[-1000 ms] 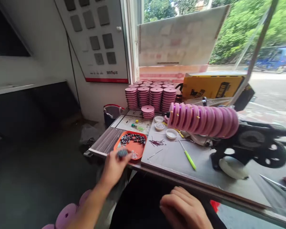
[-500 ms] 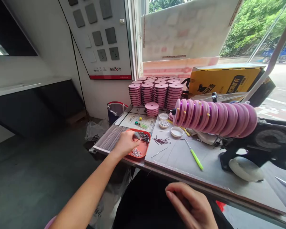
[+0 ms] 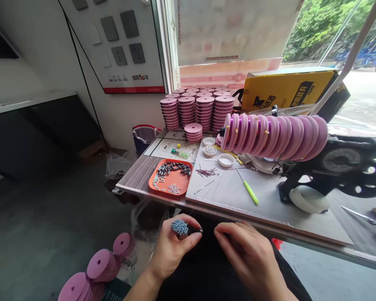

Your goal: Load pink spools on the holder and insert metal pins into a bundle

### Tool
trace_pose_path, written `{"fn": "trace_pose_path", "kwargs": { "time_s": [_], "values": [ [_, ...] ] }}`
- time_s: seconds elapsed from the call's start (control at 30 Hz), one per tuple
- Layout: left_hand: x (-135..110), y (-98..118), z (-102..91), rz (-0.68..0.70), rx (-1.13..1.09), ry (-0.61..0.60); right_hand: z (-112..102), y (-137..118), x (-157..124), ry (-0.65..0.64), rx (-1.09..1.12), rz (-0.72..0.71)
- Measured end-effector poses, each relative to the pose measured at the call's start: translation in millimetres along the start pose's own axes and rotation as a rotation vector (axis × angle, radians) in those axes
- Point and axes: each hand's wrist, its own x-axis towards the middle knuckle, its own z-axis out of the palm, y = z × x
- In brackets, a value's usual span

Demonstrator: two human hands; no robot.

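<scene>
"First entry?"

"Left hand (image 3: 174,247): curled closed around a round bundle of slim, blue-grey-ended pieces (image 3: 179,227), on my near side of the shallow orange plastic tray (image 3: 181,179); likely squeezed to stay together. Right hand (image 3: 249,247), tray's near right: fingertips nearly meeting; contents, I cannot tell."

"Outward?"

"In the tray: glossy black pieces (image 3: 184,169), small silver beads (image 3: 174,189), heaped apart, presumably for picking."

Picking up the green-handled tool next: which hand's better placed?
Right, I'd say. The right hand is nearer the green-handled tool, and nothing clearly shows in its curled grip, though the inside is partly hidden. The left hand is occupied, holding a blue-grey bundle.
</scene>
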Motion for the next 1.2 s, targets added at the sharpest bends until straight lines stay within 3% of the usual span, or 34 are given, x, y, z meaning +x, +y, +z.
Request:
{"fn": "trace_pose_path", "kwargs": {
  "time_s": [0.53,0.87,0.97,1.1,1.2],
  "values": [
    [-4,9,-1.0,0.05,0.089,0.034,2,0,3,-0.058,-0.073,-0.062],
    [-6,23,13.1,0.35,0.258,0.066,8,1,0,-0.179,-0.026,-0.032],
    [-5,23,11.7,0.249,0.21,0.077,9,5,-6,-0.197,0.028,0.039],
    [-3,21,6.7,0.023,0.033,-0.047,10,8,-10,-0.196,0.064,0.064],
    [-3,23,7.4,-0.003,-0.012,-0.107,7,8,-9,-0.193,0.067,0.029]
  ]
}}
